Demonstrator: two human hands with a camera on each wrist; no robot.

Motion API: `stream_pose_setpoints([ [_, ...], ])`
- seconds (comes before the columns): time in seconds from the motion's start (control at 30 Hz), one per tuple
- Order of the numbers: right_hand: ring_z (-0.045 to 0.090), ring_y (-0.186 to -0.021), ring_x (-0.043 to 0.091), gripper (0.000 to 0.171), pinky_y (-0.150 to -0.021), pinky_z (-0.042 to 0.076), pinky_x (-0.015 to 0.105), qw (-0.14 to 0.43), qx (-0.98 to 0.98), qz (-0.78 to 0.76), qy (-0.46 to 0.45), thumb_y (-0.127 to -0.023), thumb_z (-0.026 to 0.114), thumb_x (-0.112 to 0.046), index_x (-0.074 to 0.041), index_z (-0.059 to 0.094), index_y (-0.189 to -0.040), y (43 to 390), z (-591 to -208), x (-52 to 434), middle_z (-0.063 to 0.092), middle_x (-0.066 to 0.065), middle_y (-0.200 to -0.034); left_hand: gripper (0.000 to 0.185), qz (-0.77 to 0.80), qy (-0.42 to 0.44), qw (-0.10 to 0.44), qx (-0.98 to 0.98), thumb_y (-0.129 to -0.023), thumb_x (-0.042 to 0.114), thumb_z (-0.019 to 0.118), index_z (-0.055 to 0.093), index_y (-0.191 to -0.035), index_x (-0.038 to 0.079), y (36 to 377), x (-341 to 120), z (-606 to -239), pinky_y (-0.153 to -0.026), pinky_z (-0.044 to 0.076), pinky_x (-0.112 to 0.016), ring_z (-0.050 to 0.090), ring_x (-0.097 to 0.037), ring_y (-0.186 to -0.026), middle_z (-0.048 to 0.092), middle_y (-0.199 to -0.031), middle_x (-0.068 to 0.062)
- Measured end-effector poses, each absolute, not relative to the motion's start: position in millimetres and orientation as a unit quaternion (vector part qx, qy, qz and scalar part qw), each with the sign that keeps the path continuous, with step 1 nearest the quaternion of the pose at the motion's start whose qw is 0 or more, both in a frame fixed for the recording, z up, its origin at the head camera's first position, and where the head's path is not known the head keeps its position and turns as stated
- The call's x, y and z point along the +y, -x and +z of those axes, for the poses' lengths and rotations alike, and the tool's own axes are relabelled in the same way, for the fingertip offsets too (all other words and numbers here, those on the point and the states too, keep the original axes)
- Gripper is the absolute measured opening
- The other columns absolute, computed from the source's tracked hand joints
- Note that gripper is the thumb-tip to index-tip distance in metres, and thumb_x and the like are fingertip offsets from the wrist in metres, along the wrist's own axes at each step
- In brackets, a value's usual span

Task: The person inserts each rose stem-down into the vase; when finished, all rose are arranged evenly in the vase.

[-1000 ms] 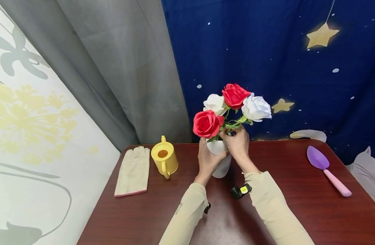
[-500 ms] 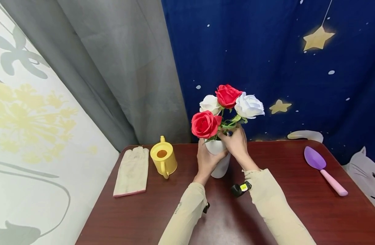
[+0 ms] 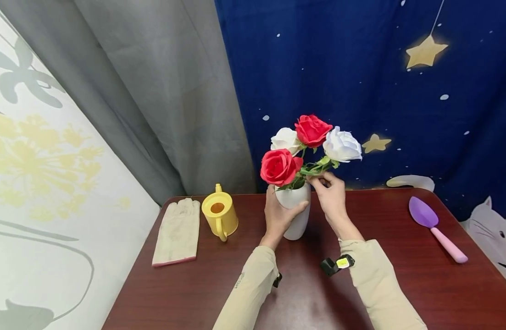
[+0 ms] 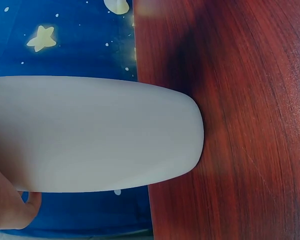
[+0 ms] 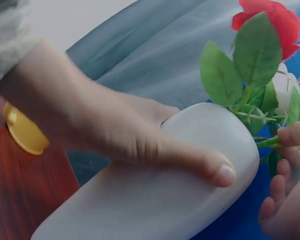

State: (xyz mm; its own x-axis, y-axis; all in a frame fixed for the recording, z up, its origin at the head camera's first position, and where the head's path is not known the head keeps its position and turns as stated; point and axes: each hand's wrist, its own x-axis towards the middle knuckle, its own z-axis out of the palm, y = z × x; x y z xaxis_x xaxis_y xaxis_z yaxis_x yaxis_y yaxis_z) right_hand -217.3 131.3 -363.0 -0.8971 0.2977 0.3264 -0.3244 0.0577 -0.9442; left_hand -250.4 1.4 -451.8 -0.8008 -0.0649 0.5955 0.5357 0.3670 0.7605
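Glove (image 3: 177, 231) near table's (image 3: 195, 293) left edge, watering can (image 3: 219, 215) beside it – left hand (image 3: 279, 215) wrapped round mid-table vase (image 3: 295, 211), right hand (image 3: 332, 199) pinching a rose stem (image 3: 316, 170) above its mouth – bare tabletop, then trowel (image 3: 436, 234) far right.

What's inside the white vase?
Four roses, two red and two white, stand in the vase on green stems. The stems' lower ends are hidden inside it.
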Motion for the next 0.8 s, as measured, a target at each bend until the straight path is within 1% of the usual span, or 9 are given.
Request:
stream_pose_setpoints([
  [0.1,0.05,-0.066,0.011,0.012,-0.057,0.038,0.019,0.271,-0.718,0.641,-0.031,-0.079,0.069,-0.004,0.008,0.067,-0.082,219,-365,128,0.057,0.004,-0.072,0.092,-0.541,0.149,0.278,-0.78,-0.062,0.048,0.081,0.036,-0.137,0.022,251,1,-452,-0.085,0.046,-0.031,0.047,-0.007,-0.108,0.046,-0.127,0.008],
  [0.2,0.049,-0.069,0.017,0.01,-0.06,0.038,0.023,0.3,-0.762,0.572,-0.039,-0.075,0.07,-0.005,0.003,0.066,-0.072,226,-374,126,0.053,0.009,-0.073,0.092,-0.547,0.153,0.28,-0.774,-0.062,0.046,0.082,0.034,-0.138,0.024,251,1,-452,-0.083,0.047,-0.03,0.048,-0.007,-0.107,0.046,-0.128,0.009],
  [0.27,0.048,-0.071,0.021,0.01,-0.062,0.037,0.027,0.304,-0.78,0.546,-0.035,-0.073,0.07,-0.007,0.001,0.065,-0.069,229,-379,125,0.053,0.011,-0.073,0.093,-0.553,0.157,0.277,-0.77,-0.062,0.045,0.082,0.033,-0.139,0.026,251,1,-451,-0.081,0.048,-0.029,0.048,-0.007,-0.106,0.045,-0.128,0.009],
  [0.37,0.05,-0.075,0.024,0.011,-0.067,0.038,0.031,0.295,-0.796,0.528,-0.021,-0.071,0.071,-0.01,0.001,0.066,-0.07,228,-380,125,0.054,0.012,-0.079,0.092,-0.557,0.159,0.274,-0.768,-0.063,0.045,0.082,0.033,-0.138,0.026,250,3,-451,-0.079,0.048,-0.029,0.049,-0.007,-0.105,0.046,-0.126,0.009],
  [0.47,0.051,-0.084,0.027,0.017,-0.074,0.039,0.035,0.277,-0.8,0.532,-0.016,-0.073,0.072,-0.014,0.001,0.068,-0.079,226,-379,126,0.055,0.014,-0.09,0.094,-0.553,0.16,0.277,-0.769,-0.062,0.045,0.082,0.032,-0.139,0.027,249,3,-451,-0.079,0.049,-0.03,0.049,-0.008,-0.105,0.045,-0.127,0.009],
  [0.53,0.049,-0.093,0.029,0.026,-0.081,0.039,0.038,0.264,-0.795,0.545,-0.018,-0.074,0.073,-0.016,0.004,0.067,-0.09,224,-378,127,0.053,0.016,-0.099,0.096,-0.551,0.161,0.281,-0.769,-0.062,0.046,0.083,0.031,-0.14,0.027,249,3,-450,-0.08,0.049,-0.031,0.049,-0.008,-0.107,0.045,-0.129,0.009],
  [0.63,0.047,-0.105,0.03,0.044,-0.088,0.04,0.043,0.249,-0.773,0.583,-0.017,-0.077,0.072,-0.017,0.005,0.058,-0.112,221,-378,130,0.046,0.018,-0.112,0.097,-0.549,0.164,0.28,-0.77,-0.062,0.046,0.082,0.029,-0.141,0.028,250,3,-450,-0.082,0.048,-0.031,0.048,-0.008,-0.108,0.044,-0.131,0.01],
  [0.7,0.045,-0.111,0.029,0.052,-0.091,0.04,0.046,0.254,-0.751,0.61,-0.014,-0.078,0.071,-0.016,0.003,0.051,-0.122,220,-377,132,0.043,0.018,-0.118,0.097,-0.55,0.166,0.279,-0.769,-0.063,0.045,0.082,0.028,-0.142,0.028,250,3,-450,-0.083,0.047,-0.031,0.047,-0.008,-0.109,0.043,-0.131,0.01],
  [0.8,0.045,-0.115,0.024,0.053,-0.092,0.04,0.043,0.28,-0.712,0.644,-0.017,-0.081,0.069,-0.013,-0.001,0.048,-0.128,221,-373,134,0.042,0.013,-0.124,0.097,-0.552,0.166,0.279,-0.768,-0.063,0.043,0.082,0.028,-0.142,0.028,250,2,-450,-0.084,0.047,-0.031,0.047,-0.008,-0.111,0.043,-0.132,0.01],
])
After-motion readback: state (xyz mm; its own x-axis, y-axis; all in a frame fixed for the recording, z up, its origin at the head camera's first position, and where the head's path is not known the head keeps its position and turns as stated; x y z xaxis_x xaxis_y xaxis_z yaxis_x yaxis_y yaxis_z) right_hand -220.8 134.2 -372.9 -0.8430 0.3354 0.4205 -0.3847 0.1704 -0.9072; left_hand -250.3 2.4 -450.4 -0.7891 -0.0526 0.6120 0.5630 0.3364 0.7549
